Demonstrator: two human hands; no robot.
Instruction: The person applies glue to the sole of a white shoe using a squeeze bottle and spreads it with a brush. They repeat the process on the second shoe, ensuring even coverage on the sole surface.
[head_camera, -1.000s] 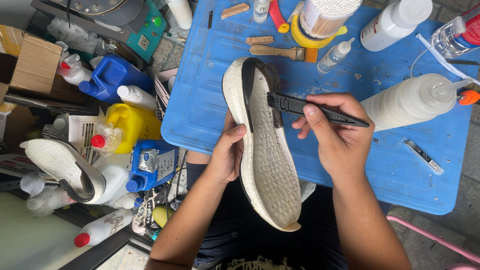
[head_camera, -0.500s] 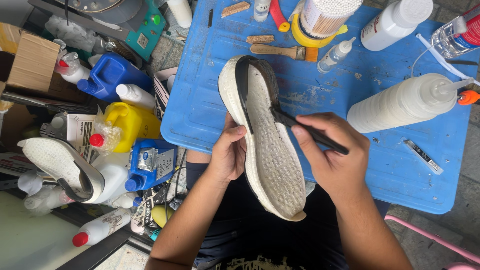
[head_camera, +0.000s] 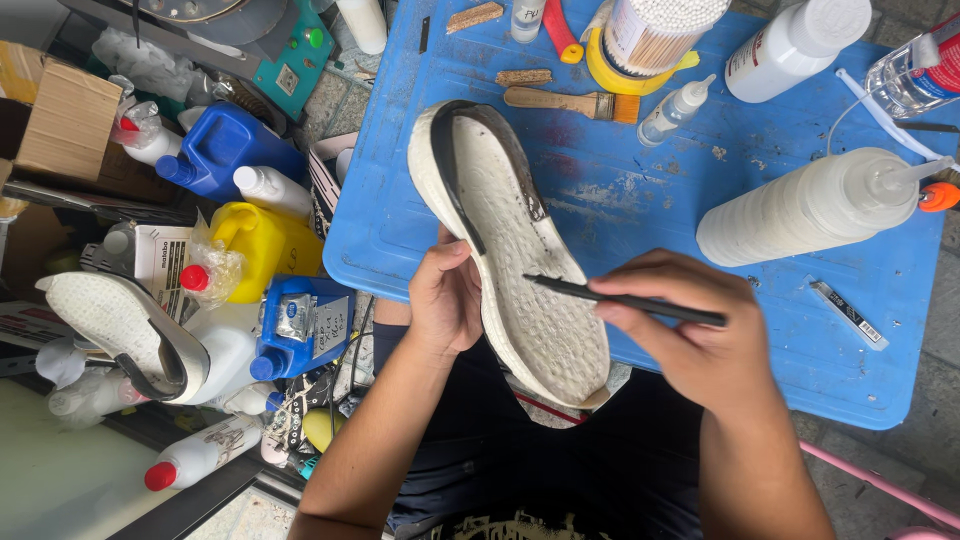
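Shoe sole getting worked on over the blue table

I see the left hand clutching the sole; right hand pinches a thin black tool, tip touching it.

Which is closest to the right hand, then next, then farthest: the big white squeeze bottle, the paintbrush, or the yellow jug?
From the right hand:
1. Big white squeeze bottle, lying just above it.
2. Paintbrush, farther up the blue table.
3. Yellow jug, far off left, beside the table.
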